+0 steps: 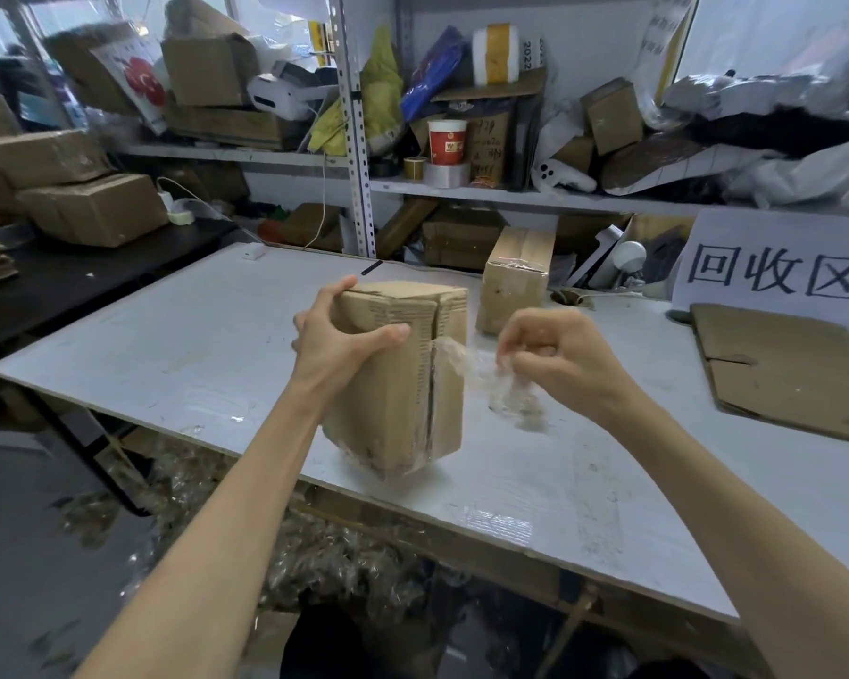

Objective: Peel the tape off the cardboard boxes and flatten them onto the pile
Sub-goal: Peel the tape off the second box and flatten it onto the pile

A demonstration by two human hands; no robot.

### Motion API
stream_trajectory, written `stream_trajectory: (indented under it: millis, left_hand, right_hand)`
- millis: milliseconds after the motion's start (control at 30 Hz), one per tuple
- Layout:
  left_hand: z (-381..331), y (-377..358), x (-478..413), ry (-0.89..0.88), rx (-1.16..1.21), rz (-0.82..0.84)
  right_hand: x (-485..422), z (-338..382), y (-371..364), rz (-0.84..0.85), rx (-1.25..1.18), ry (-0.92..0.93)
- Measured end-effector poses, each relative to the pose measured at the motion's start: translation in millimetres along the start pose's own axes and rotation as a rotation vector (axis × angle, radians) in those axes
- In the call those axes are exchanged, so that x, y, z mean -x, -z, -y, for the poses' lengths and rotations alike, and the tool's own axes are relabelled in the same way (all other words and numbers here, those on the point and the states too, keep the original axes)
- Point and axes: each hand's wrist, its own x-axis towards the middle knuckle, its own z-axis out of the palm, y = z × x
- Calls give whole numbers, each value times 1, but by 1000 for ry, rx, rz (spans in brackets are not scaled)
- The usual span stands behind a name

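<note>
A brown cardboard box (403, 384) stands on end at the middle of the white table (192, 345), tilted on its lower corner. My left hand (334, 335) grips its upper left edge, thumb across the front face. My right hand (555, 355) is closed on a crumpled strip of clear tape (486, 379) that stretches from the box's centre seam out to the right. A second taped box (515, 281) stands behind, further back on the table. A flattened cardboard sheet (785, 370) lies at the right.
A white sign with black characters (775, 272) leans behind the flattened sheet. Shelves (461, 193) full of boxes, tape rolls and bags run along the back. More boxes (94, 208) sit on a black table at left. Peeled tape scraps (314, 556) litter the floor below the table's front edge.
</note>
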Motion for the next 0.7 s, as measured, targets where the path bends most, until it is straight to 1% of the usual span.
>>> stream_trajectory:
  millis: [100, 200, 267, 367, 400, 433, 500, 567, 600, 633, 700]
  left_hand:
    - [-6, -8, 3, 21, 56, 99]
    - [-6, -5, 1, 27, 70, 148]
    - [-5, -4, 2, 30, 87, 158]
    - [-6, -5, 3, 38, 131, 162]
    - [-6, -5, 3, 44, 139, 163]
    - [-6, -5, 3, 46, 143, 166]
    - [-6, -7, 4, 43, 134, 171]
    - [-4, -10, 4, 38, 112, 169]
    - [-3, -12, 4, 39, 105, 162]
    - [-1, -14, 4, 44, 99, 150]
    - [3, -19, 6, 71, 71, 123]
  right_hand:
    - [-10, 1, -15, -69, -49, -58]
    - [-13, -3, -27, -241, -76, -129]
    - [-13, -1, -35, -362, -84, -96]
    - [-14, 5, -46, -562, -19, 50]
    - [-15, 6, -47, -598, -7, 92]
    - [-15, 7, -49, -600, -9, 127]
    - [-16, 10, -51, -506, 40, 185]
    - [-15, 12, -54, -357, 212, 208]
    - [-15, 13, -55, -318, 308, 216]
    - [-16, 13, -55, -320, 376, 227]
    - [-19, 14, -53, -356, 405, 242]
